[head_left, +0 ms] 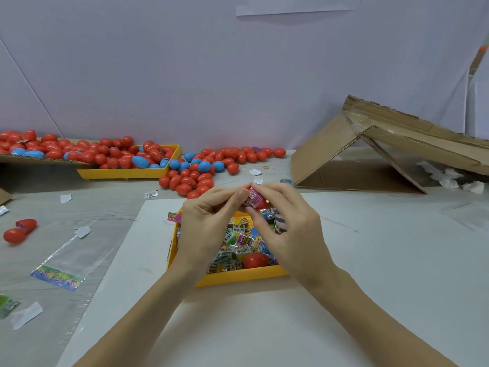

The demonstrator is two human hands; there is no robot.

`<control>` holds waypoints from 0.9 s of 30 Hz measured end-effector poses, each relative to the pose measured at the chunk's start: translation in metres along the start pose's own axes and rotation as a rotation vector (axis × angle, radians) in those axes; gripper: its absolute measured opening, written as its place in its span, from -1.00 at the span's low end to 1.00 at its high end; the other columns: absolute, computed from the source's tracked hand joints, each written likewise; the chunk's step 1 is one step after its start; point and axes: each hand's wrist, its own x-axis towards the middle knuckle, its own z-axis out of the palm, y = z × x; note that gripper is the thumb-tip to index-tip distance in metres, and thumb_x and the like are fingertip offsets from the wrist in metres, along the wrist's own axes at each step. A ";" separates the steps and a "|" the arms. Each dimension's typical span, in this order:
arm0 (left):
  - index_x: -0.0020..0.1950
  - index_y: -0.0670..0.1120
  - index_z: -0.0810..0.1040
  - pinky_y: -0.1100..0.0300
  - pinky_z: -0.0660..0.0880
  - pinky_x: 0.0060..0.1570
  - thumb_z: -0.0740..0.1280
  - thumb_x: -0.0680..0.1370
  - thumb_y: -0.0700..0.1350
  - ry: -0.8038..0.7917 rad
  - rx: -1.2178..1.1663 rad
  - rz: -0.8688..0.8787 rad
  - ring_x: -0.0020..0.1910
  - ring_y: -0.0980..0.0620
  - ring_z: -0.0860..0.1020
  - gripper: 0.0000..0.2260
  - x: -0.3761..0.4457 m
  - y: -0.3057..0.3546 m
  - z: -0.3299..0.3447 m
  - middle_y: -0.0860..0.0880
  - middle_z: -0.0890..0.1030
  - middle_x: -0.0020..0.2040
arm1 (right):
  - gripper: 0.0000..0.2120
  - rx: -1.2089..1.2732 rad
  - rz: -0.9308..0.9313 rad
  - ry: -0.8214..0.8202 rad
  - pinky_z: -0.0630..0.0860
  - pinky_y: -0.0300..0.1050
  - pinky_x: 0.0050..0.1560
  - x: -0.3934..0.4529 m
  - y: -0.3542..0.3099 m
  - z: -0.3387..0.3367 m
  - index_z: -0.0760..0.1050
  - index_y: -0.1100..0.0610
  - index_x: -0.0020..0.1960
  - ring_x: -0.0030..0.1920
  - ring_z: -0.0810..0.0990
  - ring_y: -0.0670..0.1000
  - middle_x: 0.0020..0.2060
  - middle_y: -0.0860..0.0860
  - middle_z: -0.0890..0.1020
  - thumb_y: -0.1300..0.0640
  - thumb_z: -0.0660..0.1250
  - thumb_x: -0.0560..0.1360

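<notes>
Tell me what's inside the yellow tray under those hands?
Small colourful packets fill the yellow tray, with one red egg near its front rim. The left hand and right hand, pinching a second egg and pink packet, cover part of the pile; the floor is hidden.

Two yellow trays (pixel 239 278), one torn cardboard box (pixel 330 144), one clear bag (pixel 71 252) with a colourful header, one pink packet (pixel 252 198), two loose red egg pieces (pixel 14 235) at the left, roughly a dozen blue eggs (pixel 204 166), and red eggs (pixel 185 188) and small packets (pixel 238 245) too many to count.
</notes>
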 end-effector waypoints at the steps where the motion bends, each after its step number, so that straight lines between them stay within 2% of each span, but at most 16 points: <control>1: 0.14 0.00 0.74 0.19 0.63 0.05 0.44 0.56 -0.03 0.010 0.027 0.017 0.04 0.00 0.70 -0.82 -0.001 0.000 0.001 0.01 0.75 -0.03 | -0.65 -0.005 0.010 0.019 0.61 0.00 0.18 -0.001 -0.002 0.003 0.58 0.26 0.32 0.17 0.62 0.05 0.13 0.12 0.62 0.20 0.49 0.57; 4: 0.14 0.06 0.74 0.24 0.63 0.05 0.49 0.52 -0.02 -0.003 -0.012 -0.014 0.06 0.05 0.72 -0.80 -0.003 0.004 0.005 0.05 0.76 0.01 | -0.66 0.015 0.045 0.044 0.63 0.00 0.13 -0.002 -0.006 0.006 0.58 0.25 0.32 0.14 0.61 0.01 0.12 0.10 0.62 0.26 0.48 0.56; 7: 0.18 -0.02 0.74 0.31 0.61 0.05 0.55 0.47 -0.09 -0.050 -0.111 -0.074 0.10 0.03 0.72 -0.71 -0.003 0.006 0.005 -0.01 0.76 0.07 | -0.62 0.034 0.064 0.029 0.66 0.00 0.09 -0.002 -0.005 0.002 0.58 0.24 0.33 0.15 0.62 0.00 0.14 0.10 0.63 0.28 0.50 0.53; 12: 0.14 0.04 0.76 0.29 0.60 0.05 0.54 0.48 -0.10 -0.046 -0.095 -0.069 0.11 0.02 0.70 -0.76 -0.003 0.005 0.003 -0.02 0.75 0.04 | -0.63 0.020 0.048 0.030 0.67 -0.01 0.10 -0.002 -0.005 0.001 0.59 0.27 0.33 0.15 0.63 0.03 0.14 0.12 0.64 0.25 0.51 0.54; 18: 0.13 0.05 0.76 0.35 0.58 0.03 0.52 0.49 -0.02 -0.037 -0.142 -0.131 0.11 0.06 0.71 -0.78 -0.004 0.006 0.005 0.00 0.76 0.05 | -0.63 0.024 0.021 0.019 0.63 -0.09 0.12 0.000 -0.002 0.000 0.58 0.28 0.34 0.11 0.62 0.00 0.11 0.12 0.62 0.25 0.48 0.56; 23: 0.15 0.06 0.75 0.37 0.56 0.03 0.51 0.50 0.00 -0.036 -0.181 -0.203 0.11 0.07 0.70 -0.77 -0.001 0.008 0.001 -0.01 0.75 0.07 | -0.60 0.144 0.119 -0.016 0.62 -0.08 0.10 0.002 -0.001 0.001 0.52 0.15 0.45 0.06 0.61 -0.01 0.11 0.05 0.55 0.21 0.41 0.62; 27: 0.14 0.02 0.76 0.35 0.57 0.04 0.51 0.49 0.01 -0.026 -0.199 -0.226 0.10 0.06 0.70 -0.77 -0.001 0.006 0.000 -0.03 0.75 0.06 | -0.59 0.271 0.222 -0.042 0.65 -0.12 0.09 0.002 -0.003 0.003 0.53 0.13 0.45 0.08 0.65 -0.02 0.12 -0.01 0.57 0.22 0.41 0.61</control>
